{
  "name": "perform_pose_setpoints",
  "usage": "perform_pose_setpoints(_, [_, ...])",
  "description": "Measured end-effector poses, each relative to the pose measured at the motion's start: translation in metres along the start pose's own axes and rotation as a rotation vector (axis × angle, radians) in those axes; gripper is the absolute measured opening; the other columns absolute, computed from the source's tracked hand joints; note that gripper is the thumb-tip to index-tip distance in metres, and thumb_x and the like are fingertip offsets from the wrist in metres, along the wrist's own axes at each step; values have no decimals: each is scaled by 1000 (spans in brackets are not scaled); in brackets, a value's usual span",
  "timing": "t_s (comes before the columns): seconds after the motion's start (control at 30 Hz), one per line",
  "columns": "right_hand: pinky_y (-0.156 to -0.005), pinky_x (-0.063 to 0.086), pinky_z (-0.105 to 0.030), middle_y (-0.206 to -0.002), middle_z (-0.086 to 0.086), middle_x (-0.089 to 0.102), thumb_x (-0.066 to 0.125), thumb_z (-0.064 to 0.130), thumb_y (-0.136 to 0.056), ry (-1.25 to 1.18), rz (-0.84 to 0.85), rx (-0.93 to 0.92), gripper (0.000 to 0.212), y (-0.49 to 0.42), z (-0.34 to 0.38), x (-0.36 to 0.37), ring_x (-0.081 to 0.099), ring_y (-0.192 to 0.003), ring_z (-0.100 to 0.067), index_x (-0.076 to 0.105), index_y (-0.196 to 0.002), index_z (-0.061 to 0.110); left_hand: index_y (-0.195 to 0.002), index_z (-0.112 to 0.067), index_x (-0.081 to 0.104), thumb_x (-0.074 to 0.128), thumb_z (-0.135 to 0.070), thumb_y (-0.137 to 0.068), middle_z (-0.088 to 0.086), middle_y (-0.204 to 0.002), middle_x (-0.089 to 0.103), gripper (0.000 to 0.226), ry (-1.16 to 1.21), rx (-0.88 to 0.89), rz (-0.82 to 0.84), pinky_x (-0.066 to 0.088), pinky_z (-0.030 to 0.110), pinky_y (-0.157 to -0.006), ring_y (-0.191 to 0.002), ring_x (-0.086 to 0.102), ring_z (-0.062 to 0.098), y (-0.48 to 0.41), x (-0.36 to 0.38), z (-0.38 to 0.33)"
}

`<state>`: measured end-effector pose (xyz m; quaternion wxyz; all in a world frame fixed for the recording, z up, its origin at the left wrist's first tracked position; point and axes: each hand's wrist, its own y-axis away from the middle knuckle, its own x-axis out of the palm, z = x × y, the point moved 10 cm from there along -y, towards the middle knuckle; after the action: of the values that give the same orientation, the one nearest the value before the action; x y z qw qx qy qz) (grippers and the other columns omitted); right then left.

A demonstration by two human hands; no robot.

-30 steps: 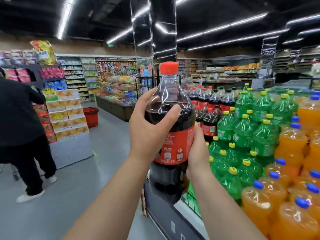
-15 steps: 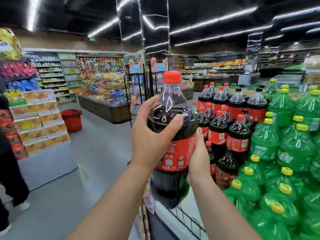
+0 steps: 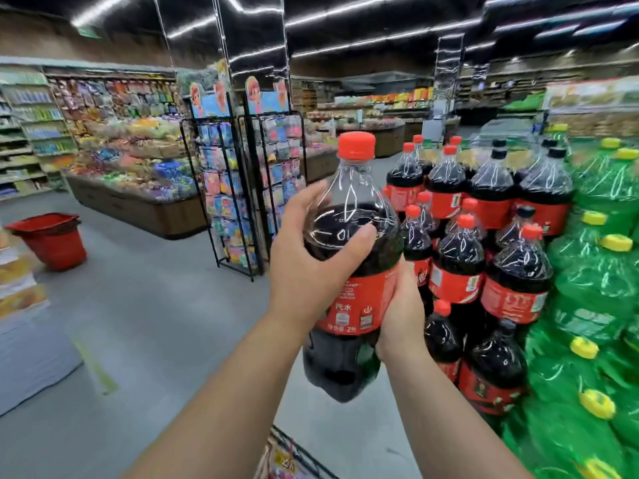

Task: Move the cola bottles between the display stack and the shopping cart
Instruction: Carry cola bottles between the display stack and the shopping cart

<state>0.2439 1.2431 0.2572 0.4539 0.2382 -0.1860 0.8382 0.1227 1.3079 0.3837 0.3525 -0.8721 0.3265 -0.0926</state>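
Held bottle: I see one cola bottle [image 3: 352, 271], red cap, upright, raised in mid-air just left of the display stack [image 3: 484, 243]
Left hand: the left hand [image 3: 304, 267] wraps the bottle's shoulder; fingers curled round it, thumb across the dark liquid
Right hand: the right hand [image 3: 401, 305] grips the red label from the right; I cannot see its fingertips
Surroundings: green bottles [image 3: 594, 288] right of the stack; red basket [image 3: 52, 236] on the floor, far left

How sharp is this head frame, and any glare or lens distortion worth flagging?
Head view: the cola bottle, left hand and right hand read sharp; light streaks glare on the bottle's clear neck; the shelves at left and green bottles at right are smeared; the ceiling lights look wavy and warped.
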Motion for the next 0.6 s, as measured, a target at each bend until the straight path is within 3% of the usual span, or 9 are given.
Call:
perform_pose_setpoints(0.07, [-95, 52, -49, -101, -5, 75, 41, 53, -95, -6, -32, -6, 42, -26, -9, -6, 71, -96, -23, 78, -91, 33, -115, -45, 50, 71, -48, -67, -35, -108, 62, 53, 8, -10, 50, 45, 7, -81, -104, 60, -9, -19, 10, 20])
perform_pose_setpoints(0.2, [-101, 46, -55, -112, -12, 72, 48, 54, -86, -76, -82, -22, 45, -70, -22, -17, 66, -108, -30, 75, -105, 23, -115, -41, 49, 73, -51, -59, -14, -114, 65, 62, -18, -36, 187, 50, 15, -85, -103, 63, -3, -55, 30, 56])
perform_pose_setpoints(0.4, [-103, 43, -57, -119, -15, 68, 52, 58, -81, -61, -208, -64, 55, -112, -41, -48, 62, -114, -33, 69, -117, 20, -111, -49, 50, 82, -51, -54, -31, -103, 64, 65, -65, -150, 481, 43, 0, -71, -92, 61, -17, -93, 72, 110])
perform_pose_setpoints(0.47, [-103, 43, -56, -118, -14, 69, 54, 59, -79, -33, -269, -110, 54, -121, -44, -60, 63, -114, -32, 71, -114, 21, -108, -47, 53, 83, -51, -53, -33, -101, 66, 64, -32, -170, 551, 45, 4, -73, -91, 64, -13, -100, 86, 128])
perform_pose_setpoints(0.6, [-99, 48, -49, -106, -5, 74, 52, 65, -77, 84, -406, -178, 45, -130, -53, -83, 68, -104, -22, 77, -97, 33, -124, -40, 53, 77, -68, -41, -21, -113, 66, 92, -53, -169, 678, 47, 9, -80, -99, 63, -9, -107, 112, 167])
